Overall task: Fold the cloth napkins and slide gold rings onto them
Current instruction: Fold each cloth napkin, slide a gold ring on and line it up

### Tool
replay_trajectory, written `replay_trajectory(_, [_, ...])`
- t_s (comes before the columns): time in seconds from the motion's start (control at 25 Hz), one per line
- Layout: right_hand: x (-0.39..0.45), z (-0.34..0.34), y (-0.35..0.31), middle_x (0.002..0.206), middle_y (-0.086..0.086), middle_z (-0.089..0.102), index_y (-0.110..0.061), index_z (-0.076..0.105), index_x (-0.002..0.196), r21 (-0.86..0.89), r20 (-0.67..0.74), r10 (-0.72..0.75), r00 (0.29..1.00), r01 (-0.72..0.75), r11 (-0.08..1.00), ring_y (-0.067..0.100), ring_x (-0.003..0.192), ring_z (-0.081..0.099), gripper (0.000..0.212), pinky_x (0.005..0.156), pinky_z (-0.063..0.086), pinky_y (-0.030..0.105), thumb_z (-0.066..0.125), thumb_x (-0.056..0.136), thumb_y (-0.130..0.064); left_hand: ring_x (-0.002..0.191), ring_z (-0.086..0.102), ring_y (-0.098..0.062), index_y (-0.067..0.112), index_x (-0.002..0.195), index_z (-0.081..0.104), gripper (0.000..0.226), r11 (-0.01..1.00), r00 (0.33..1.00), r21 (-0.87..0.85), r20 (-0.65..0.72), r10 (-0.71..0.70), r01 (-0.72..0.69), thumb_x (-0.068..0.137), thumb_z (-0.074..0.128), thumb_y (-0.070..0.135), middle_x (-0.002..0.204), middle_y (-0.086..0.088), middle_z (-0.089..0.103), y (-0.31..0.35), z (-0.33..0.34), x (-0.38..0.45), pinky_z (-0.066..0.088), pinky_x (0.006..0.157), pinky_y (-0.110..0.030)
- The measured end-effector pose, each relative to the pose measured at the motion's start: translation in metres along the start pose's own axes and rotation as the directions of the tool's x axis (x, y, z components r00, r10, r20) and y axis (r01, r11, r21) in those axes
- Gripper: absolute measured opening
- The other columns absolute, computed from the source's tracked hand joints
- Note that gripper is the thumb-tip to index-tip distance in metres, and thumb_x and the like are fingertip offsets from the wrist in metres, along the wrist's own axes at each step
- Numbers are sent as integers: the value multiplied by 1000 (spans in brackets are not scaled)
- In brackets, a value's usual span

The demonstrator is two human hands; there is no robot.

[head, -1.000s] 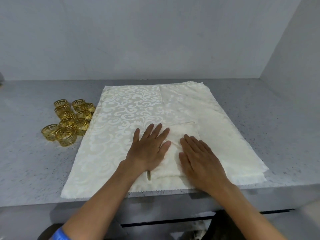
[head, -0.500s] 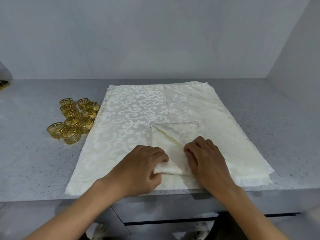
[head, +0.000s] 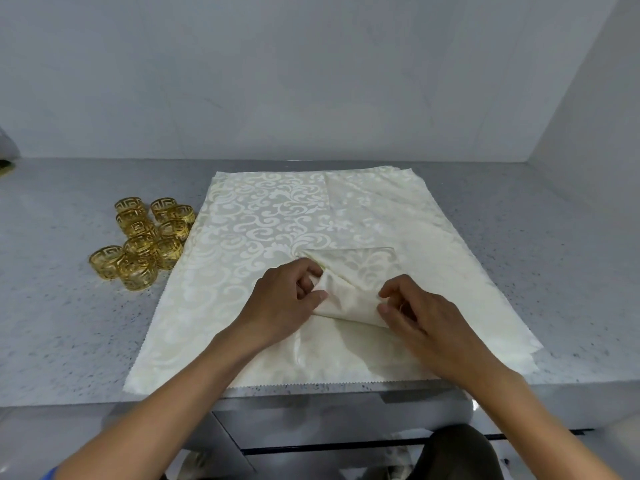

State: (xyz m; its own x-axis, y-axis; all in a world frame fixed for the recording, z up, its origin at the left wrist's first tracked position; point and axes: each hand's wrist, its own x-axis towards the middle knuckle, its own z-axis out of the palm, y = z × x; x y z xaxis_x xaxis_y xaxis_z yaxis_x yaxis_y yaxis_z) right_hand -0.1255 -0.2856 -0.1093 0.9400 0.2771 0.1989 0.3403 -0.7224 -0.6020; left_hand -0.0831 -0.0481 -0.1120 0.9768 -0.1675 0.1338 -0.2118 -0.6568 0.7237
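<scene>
A small folded cream napkin [head: 349,289] lies on top of a stack of flat cream damask napkins [head: 263,230] spread on the counter. My left hand [head: 280,306] pinches the folded napkin's left edge between thumb and curled fingers. At its right edge, my right hand [head: 419,317] pinches it with curled fingers. The near part of the napkin is lifted and bunched between both hands. Several gold openwork rings [head: 145,240] sit in a cluster on the counter, left of the stack and apart from both hands.
The grey speckled counter [head: 69,323] runs to a front edge just below the cloth stack. Grey walls close the back and the right side. A dark object [head: 460,452] shows below the counter edge at the bottom right.
Both hands went from lying flat on the folded napkin to curling and pinching its side edges. The napkin's near part has been gathered and pushed away from me.
</scene>
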Motion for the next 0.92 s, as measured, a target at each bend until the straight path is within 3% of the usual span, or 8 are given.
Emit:
replay_trajectory(0.08, [-3,3,3,81,-12,58,-33,47,103,-121,-44,-39,998,34,992,10,75,56,14,66,45,23,58,95,-30,68,59,-7,33,93,57,24,999,999,-18,-23,29,-30,82,75,23,80,10,61,-1,1,-4,47,68,-22])
replay_trajectory(0.2, [-3,9,6,87,-13,59,-30,57,94,-208,-97,-128,987,106,972,10,73,57,3,63,49,32,55,93,-30,75,59,-7,32,90,68,15,995,996,37,-21,88,-88,81,76,23,85,10,61,-2,2,-6,51,77,-32])
replay_trajectory(0.36, [-9,12,13,99,-10,54,-21,72,92,-304,-100,-229,968,189,934,10,80,52,16,65,48,25,61,87,-31,78,57,-5,31,96,76,12,994,994,41,-22,102,-101,85,75,26,87,10,60,-8,5,-2,47,77,-27])
replay_trajectory(0.48, [-8,17,11,86,-4,57,-17,73,81,-520,-94,-327,940,234,821,20,82,50,12,71,44,34,61,82,-21,80,53,-6,31,107,75,17,977,986,137,16,164,-164,93,66,28,89,10,54,-7,7,-2,39,77,-23])
replay_trajectory(0.6, [-5,17,-3,69,-3,55,-18,66,72,-661,-80,-375,924,233,714,23,75,49,10,70,38,37,59,79,-17,89,46,-17,29,107,75,20,878,967,406,81,243,-255,98,58,25,92,5,47,-2,7,2,37,81,-31])
replay_trajectory(0.72, [-10,34,-40,67,-5,62,-19,64,93,-569,-89,-364,927,253,782,23,70,52,23,73,36,38,65,70,-15,82,45,-9,21,97,76,22,861,963,441,198,182,-253,97,55,16,81,11,44,8,-3,14,36,66,-19])
replay_trajectory(0.8, [-9,60,-72,65,-6,63,-20,60,93,-459,-95,-316,944,241,855,21,66,53,24,70,41,38,63,69,-15,79,49,-3,23,99,77,24,889,955,407,279,98,-210,93,57,12,78,19,51,12,-13,24,39,67,-13])
replay_trajectory(0.92, [-9,87,-105,61,-7,59,-20,58,80,-237,-78,-269,960,244,940,15,57,52,4,58,44,29,55,81,-22,81,63,-9,20,87,76,21,925,923,341,383,29,-170,94,57,25,84,9,68,19,-22,21,52,78,-27])
